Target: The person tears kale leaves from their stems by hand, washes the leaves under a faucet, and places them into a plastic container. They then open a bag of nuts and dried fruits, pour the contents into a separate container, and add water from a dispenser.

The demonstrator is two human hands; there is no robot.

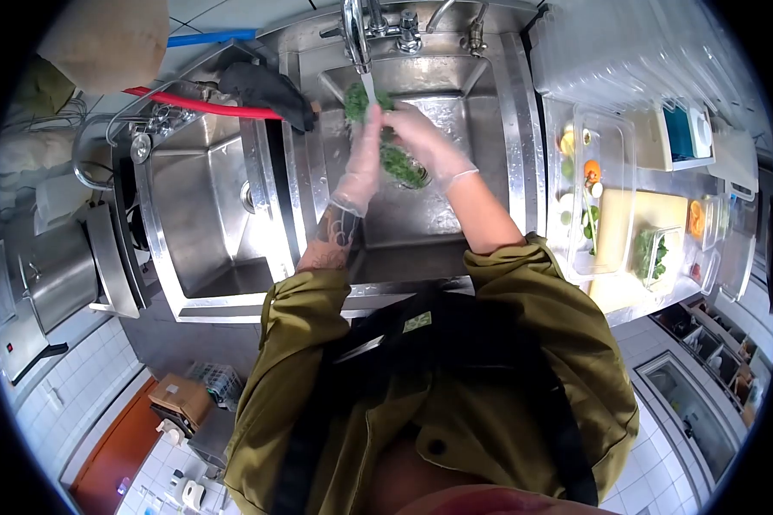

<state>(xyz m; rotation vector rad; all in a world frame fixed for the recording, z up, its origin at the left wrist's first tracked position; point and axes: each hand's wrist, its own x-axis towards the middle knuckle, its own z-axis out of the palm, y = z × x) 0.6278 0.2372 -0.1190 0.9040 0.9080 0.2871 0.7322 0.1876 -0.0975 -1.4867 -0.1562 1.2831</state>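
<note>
Grip of two gloved hands (pixel 369 144) (pixel 414 133) holds greens (pixel 404 166) below one faucet (pixel 356 39).

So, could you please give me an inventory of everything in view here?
Tap: one, silver, running above the right basin
Leafy greens: count unclear, green, at the hands
Right basin: one, steel, centre
Left basin: one, steel, beside it
Red hose: one, red, above left basin
Blue tube: one, blue, upper left
Cloth: one, dark, between basins
Plastic containers: several, clear, upper right
Board: one, pale yellow, right counter
Boxed greens: one container, green, on board
Cardboard box: one, brown, lower left
Edge clutter: too small to itemise
Sleeves: two, olive, bottom centre
Left hand: one, translucent glove, over right basin
Right hand: one, translucent glove, over right basin
</note>
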